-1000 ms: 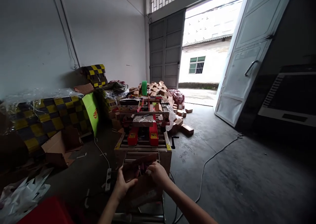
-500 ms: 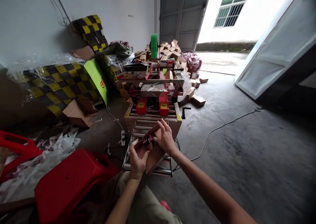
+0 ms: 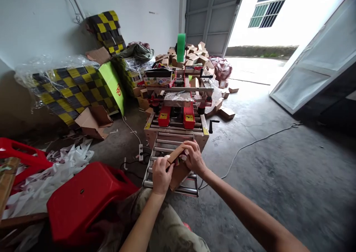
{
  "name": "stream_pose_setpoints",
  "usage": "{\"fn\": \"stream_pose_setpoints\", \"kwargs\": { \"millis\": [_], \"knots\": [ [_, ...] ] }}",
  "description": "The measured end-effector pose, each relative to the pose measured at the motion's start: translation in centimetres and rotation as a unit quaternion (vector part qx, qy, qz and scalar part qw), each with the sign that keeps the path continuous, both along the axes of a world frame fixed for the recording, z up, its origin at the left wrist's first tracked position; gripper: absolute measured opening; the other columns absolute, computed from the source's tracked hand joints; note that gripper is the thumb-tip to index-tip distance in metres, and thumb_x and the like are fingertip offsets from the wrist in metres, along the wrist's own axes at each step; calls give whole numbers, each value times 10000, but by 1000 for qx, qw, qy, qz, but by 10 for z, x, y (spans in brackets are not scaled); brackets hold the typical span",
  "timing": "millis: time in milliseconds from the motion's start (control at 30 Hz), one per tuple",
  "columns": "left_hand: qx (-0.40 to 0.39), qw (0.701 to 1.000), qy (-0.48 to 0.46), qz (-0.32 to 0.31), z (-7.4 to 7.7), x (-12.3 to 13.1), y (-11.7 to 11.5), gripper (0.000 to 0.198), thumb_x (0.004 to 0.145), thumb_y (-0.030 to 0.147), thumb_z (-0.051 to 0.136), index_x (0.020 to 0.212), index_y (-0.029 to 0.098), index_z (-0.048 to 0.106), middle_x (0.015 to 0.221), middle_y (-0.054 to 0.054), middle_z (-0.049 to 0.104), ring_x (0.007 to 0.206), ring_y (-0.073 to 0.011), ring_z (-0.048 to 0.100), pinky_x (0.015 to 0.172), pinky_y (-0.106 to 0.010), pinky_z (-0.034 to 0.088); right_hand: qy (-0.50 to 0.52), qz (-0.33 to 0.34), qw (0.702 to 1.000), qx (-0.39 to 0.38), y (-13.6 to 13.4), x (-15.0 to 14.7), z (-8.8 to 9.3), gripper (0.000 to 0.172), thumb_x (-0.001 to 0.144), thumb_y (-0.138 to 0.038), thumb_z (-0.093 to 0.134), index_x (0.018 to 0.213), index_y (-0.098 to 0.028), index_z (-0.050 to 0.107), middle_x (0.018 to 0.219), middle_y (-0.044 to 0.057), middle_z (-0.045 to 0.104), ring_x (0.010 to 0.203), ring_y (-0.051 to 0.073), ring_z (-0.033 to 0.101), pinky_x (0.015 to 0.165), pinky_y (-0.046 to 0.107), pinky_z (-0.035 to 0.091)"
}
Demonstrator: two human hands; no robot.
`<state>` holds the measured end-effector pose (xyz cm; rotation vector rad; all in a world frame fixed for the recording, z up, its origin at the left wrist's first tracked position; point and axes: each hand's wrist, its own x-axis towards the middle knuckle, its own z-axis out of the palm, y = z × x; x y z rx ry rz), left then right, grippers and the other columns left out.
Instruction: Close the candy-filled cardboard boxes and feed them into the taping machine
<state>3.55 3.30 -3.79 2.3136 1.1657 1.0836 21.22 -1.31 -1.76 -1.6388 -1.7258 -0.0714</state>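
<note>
A small brown cardboard box is tilted over the near end of the roller conveyor. My left hand grips its left side, thumb toward the opening. My right hand is bent over the right side, fingertips on the raised flap. Between my hands, dark purplish contents show in the opening, mostly hidden by the flap and fingers. Just beyond the conveyor stands a carton sealing machine with red side belts and a green tape roll on top.
A red plastic stool stands close on my left, beside white plastic scraps. Behind are an open carton and yellow-black wrapped stacks. Small boxes are heaped behind the machine. A cable crosses the floor at right.
The box flap has come up and over the opening, covering most of the purplish contents. My left hand has turned with its back upward. The view has shifted slightly.
</note>
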Motion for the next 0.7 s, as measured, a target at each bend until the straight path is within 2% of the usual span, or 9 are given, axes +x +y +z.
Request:
{"fn": "stream_pose_setpoints", "kwargs": {
  "millis": [67, 200, 267, 333, 467, 567, 633, 700],
  "knots": [
    [2, 1000, 26, 15, 3, 1, -3, 301, 845, 275, 535, 1139, 219, 570, 905, -57, 526, 862, -207, 513, 809, -355, 438, 17, -31, 999, 6, -14, -16, -6, 233, 852, -249, 463, 1060, -212, 562, 1134, 86, 536, 1151, 238, 431, 1073, 496, 244],
    [7, 999, 41, 8, 4, -3, -9, 295, 865, 261, 502, 1141, 247, 607, 1012, -71, 551, 897, -209, 508, 831, -357, 429, -14, -2, 998, -62, -30, -37, -11, 241, 878, -238, 459, 1081, -230, 589, 1215, 60, 532, 1215, 230, 389, 1090, 455, 227],
    [5, 999, 45, -16, 5, -6, -12, 326, 880, 285, 478, 1187, 245, 581, 1109, -71, 561, 942, -219, 498, 858, -368, 418, -34, -9, 996, -87, -26, -38, -5, 218, 879, -213, 458, 1021, -233, 622, 1212, 50, 534, 1217, 225, 381, 1100, 445, 203],
    [-3, 998, 53, -44, 6, -8, -14, 355, 893, 305, 450, 1226, 238, 554, 1172, -65, 560, 970, -228, 485, 876, -379, 411, -48, -11, 993, -108, -17, -33, 2, 181, 859, -189, 480, 880, -225, 656, 1140, 53, 554, 1164, 224, 413, 1092, 441, 212],
    [-22, 995, 57, -77, 11, -10, -16, 361, 908, 311, 410, 1233, 241, 552, 1188, -58, 567, 982, -232, 480, 872, -384, 416, -31, -45, 990, -128, -2, -31, 6, 159, 785, -156, 531, 669, -198, 632, 993, 73, 549, 1015, 240, 451, 999, 441, 331],
    [-30, 995, 53, -80, 13, -11, -16, 365, 910, 314, 401, 1237, 251, 551, 1174, -58, 577, 972, -234, 486, 870, -388, 422, 31, -107, 991, -75, 2, -41, -1, 64, 718, -145, 554, 734, -182, 604, 1102, 104, 487, 1082, 265, 406, 976, 424, 363],
    [-31, 994, 59, -85, 13, -12, -15, 371, 913, 316, 395, 1247, 246, 540, 1188, -57, 571, 982, -235, 482, 880, -391, 421, 103, -165, 981, -6, 2, -45, -5, 218, 669, -159, 576, 886, -171, 561, 1206, 124, 410, 1151, 268, 367, 996, 415, 357],
    [-26, 992, 77, -92, 15, -13, -15, 381, 913, 321, 394, 1260, 236, 526, 1206, -62, 563, 1005, -241, 474, 885, -397, 420, 155, -178, 971, 34, 3, -41, -7, 390, 647, -180, 579, 1025, -159, 488, 1255, 138, 373, 1196, 261, 345, 1024, 420, 333]
  ]
}}
